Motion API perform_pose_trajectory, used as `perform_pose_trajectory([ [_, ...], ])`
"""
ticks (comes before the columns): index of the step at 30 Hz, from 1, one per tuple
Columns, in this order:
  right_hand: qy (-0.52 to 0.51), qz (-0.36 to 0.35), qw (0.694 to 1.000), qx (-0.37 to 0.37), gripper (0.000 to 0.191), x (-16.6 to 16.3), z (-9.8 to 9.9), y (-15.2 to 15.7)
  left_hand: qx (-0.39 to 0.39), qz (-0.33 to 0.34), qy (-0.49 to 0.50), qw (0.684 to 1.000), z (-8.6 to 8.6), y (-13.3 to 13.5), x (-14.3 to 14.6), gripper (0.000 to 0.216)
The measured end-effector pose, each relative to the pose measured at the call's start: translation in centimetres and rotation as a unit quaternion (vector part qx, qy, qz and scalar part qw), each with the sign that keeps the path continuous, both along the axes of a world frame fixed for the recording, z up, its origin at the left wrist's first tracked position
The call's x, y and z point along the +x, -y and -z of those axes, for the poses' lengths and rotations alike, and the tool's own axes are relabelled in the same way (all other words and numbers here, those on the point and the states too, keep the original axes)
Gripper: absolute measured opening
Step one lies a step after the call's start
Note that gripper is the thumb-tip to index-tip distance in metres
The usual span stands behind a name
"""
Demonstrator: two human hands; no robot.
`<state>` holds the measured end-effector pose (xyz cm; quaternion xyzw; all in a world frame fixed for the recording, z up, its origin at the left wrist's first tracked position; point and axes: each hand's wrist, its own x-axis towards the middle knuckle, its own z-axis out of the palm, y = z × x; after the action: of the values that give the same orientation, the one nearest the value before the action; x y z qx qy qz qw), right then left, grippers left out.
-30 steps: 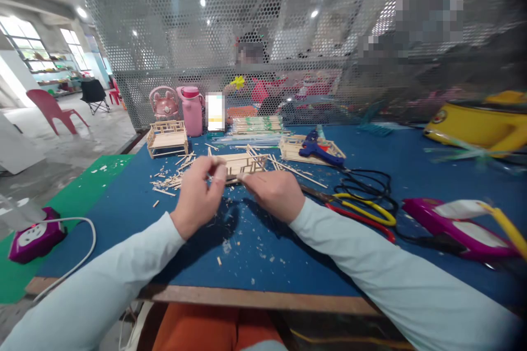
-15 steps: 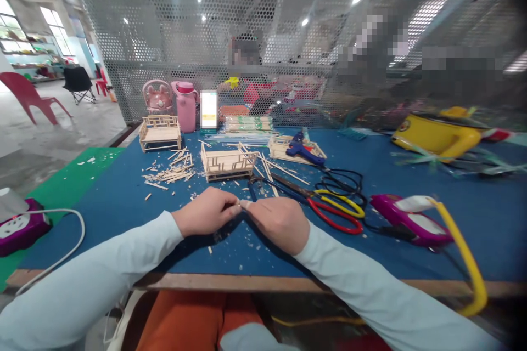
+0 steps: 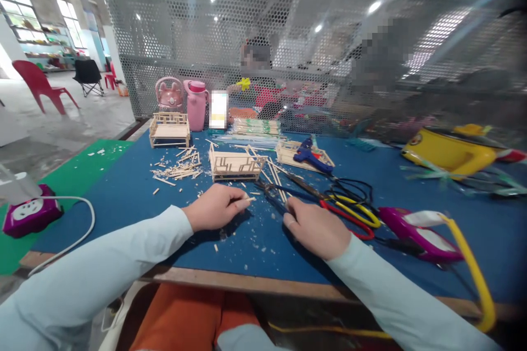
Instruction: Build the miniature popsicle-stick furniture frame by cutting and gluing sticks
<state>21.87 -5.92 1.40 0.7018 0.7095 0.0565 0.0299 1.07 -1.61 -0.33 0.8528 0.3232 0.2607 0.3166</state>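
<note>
My left hand (image 3: 218, 207) pinches a short thin wooden stick (image 3: 251, 199) between thumb and fingertips, its tip poking out to the right. My right hand (image 3: 319, 228) lies over the blue-handled pliers (image 3: 275, 198), fingers curled around a handle; the rest of the grip is hidden under the palm. Just beyond the left hand stands a small wooden-stick model (image 3: 236, 165) with railed sides. Beside the right hand are scissors (image 3: 354, 211) with red and yellow handles.
A second stick model (image 3: 169, 130) and loose stick pieces (image 3: 181, 167) lie back left. A blue glue gun (image 3: 310, 156) rests on a stick frame at the back. Purple power strips (image 3: 420, 235) with cables flank the work area. A perforated metal screen (image 3: 164, 27) rises behind; a person is beyond it.
My right hand has parted from the left and moved right onto the pliers. The left hand keeps the small stick pinched. The view has shifted slightly.
</note>
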Motion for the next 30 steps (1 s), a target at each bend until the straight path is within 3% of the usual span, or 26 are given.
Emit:
perform_pose_trajectory([
  [5, -0.114, 0.009, 0.989, 0.095, 0.020, 2.2, -1.0, 1.8, -0.023, 0.010, 0.010, 1.000, 0.0, 0.0, 0.2, 0.033],
  [8, -0.282, 0.036, 0.937, 0.202, 0.018, 2.8, -1.5, 3.0, -0.015, 0.013, 0.048, 0.999, -0.1, 0.3, 0.3, 0.030],
  [10, -0.446, 0.047, 0.868, 0.212, 0.021, 2.2, -1.6, 3.9, -0.018, 0.030, 0.091, 0.995, -0.2, 0.7, 0.4, 0.024],
  [13, -0.688, 0.049, 0.713, 0.128, 0.035, 0.2, -1.1, 4.8, -0.069, 0.099, 0.144, 0.982, -0.4, 1.2, 0.6, 0.022],
  [15, -0.773, 0.043, 0.627, 0.091, 0.041, -1.4, -0.4, 4.9, -0.125, 0.134, 0.154, 0.971, -0.5, 1.4, 0.6, 0.026],
  [16, -0.793, 0.035, 0.602, 0.087, 0.042, -2.0, 0.1, 4.8, -0.152, 0.133, 0.155, 0.967, -0.6, 1.5, 0.6, 0.028],
  [18, -0.798, 0.012, 0.592, 0.108, 0.039, -2.7, 0.9, 4.5, -0.183, 0.108, 0.157, 0.964, -0.8, 1.6, 0.6, 0.032],
  [20, -0.775, -0.020, 0.620, 0.119, 0.025, -2.9, 1.5, 4.2, -0.191, 0.087, 0.167, 0.963, -0.9, 1.8, 0.5, 0.034],
  [22, -0.765, -0.065, 0.637, 0.071, 0.020, -3.0, 1.6, 4.0, -0.199, 0.102, 0.166, 0.960, -1.0, 2.1, 0.6, 0.035],
  [26, -0.795, -0.168, 0.574, -0.102, 0.065, -3.5, 0.8, 3.5, -0.231, 0.155, 0.150, 0.949, -1.1, 2.7, 0.8, 0.039],
  [28, -0.800, -0.197, 0.556, -0.110, 0.078, -3.4, 0.3, 2.9, -0.212, 0.162, 0.154, 0.951, -1.2, 2.6, 0.8, 0.038],
  [30, -0.793, -0.214, 0.565, -0.073, 0.083, -2.8, -0.1, 2.1, -0.183, 0.142, 0.186, 0.955, -1.2, 2.2, 0.7, 0.037],
])
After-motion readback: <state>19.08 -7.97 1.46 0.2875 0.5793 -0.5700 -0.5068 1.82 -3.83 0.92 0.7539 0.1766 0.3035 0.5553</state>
